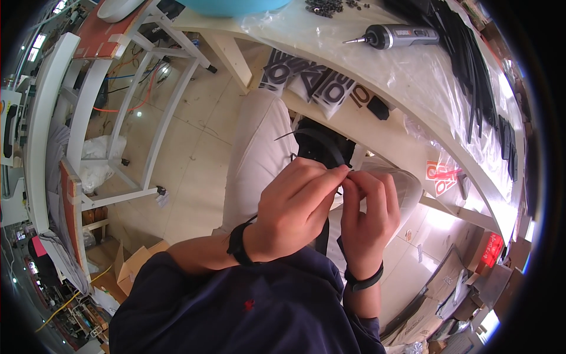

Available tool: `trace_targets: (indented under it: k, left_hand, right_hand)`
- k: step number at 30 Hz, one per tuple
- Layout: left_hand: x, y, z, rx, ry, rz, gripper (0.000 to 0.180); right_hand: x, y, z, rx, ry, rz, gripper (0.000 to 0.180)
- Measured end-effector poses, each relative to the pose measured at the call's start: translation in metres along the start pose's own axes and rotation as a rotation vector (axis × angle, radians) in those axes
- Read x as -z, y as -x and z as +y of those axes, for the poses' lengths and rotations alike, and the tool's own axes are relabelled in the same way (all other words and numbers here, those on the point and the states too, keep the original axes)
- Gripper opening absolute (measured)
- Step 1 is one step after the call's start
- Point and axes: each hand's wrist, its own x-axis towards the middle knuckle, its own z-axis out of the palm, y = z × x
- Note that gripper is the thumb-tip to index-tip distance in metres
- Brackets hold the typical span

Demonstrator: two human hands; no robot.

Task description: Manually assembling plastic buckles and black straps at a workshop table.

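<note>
Close together in front of my lap, both hands have their fingers pinched. My left hand (295, 206) and my right hand (372, 215) meet at the fingertips on a narrow black strap (331, 146). From there the strap arcs up and to the left, its thin end free. The part between the fingertips is mostly hidden. Just beyond the hands, between my knees, is a dark object (306, 148) that I cannot make out. Each wrist wears a black band.
On the plastic-covered table (401, 76) lie a grey electric screwdriver (404, 37), small black screws (324, 7) and a bundle of long black strips (466, 65). A blue container (233, 5) stands at the far edge. White metal frames (168, 112) stand left; cardboard (433, 301) lies right.
</note>
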Motion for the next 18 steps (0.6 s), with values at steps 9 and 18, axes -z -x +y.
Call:
trace_targets:
  k: [9, 18]
  left_hand:
    - [-0.002, 0.0, -0.003, 0.004, 0.034, -0.014, 0.031]
    - [0.001, -0.001, -0.006, -0.017, 0.01, -0.079, 0.032]
  right_hand:
    - [-0.007, 0.007, 0.005, 0.066, -0.187, 0.162, 0.024]
    - [0.01, -0.007, 0.01, 0.244, 0.01, -0.083, 0.026]
